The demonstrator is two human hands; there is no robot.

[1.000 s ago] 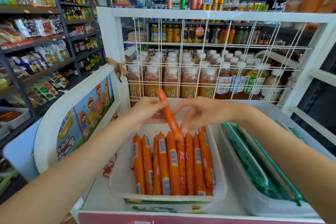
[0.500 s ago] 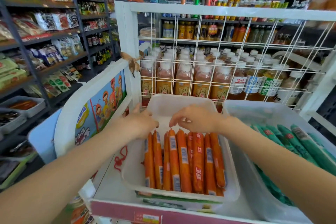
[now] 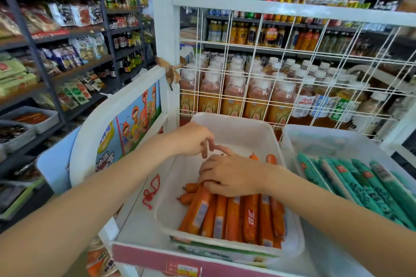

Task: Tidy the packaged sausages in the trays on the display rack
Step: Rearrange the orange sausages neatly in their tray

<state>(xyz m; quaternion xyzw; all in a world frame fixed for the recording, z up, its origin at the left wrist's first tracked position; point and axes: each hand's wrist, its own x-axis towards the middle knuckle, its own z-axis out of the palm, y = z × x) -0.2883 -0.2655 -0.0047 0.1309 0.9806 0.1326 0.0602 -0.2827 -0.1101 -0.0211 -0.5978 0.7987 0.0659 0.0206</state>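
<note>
Several orange packaged sausages lie side by side in a white tray on the display rack. The leftmost ones are skewed, their far ends leaning right. My right hand lies across the row's far ends, and its fingers curl over the leftmost sausages. My left hand hovers just behind it above the bare far part of the tray, fingers loosely bent and holding nothing. Green packaged sausages fill a second white tray on the right.
A white wire grid closes the back of the rack, with drink bottles standing behind it. A red string lies on the rack floor left of the tray. Stocked shelves line the aisle on the left.
My right hand has dropped from the sausages' far tips onto the row and reached left over it. The leftmost sausages have gone from straight to skewed. My left hand lifted slightly.
</note>
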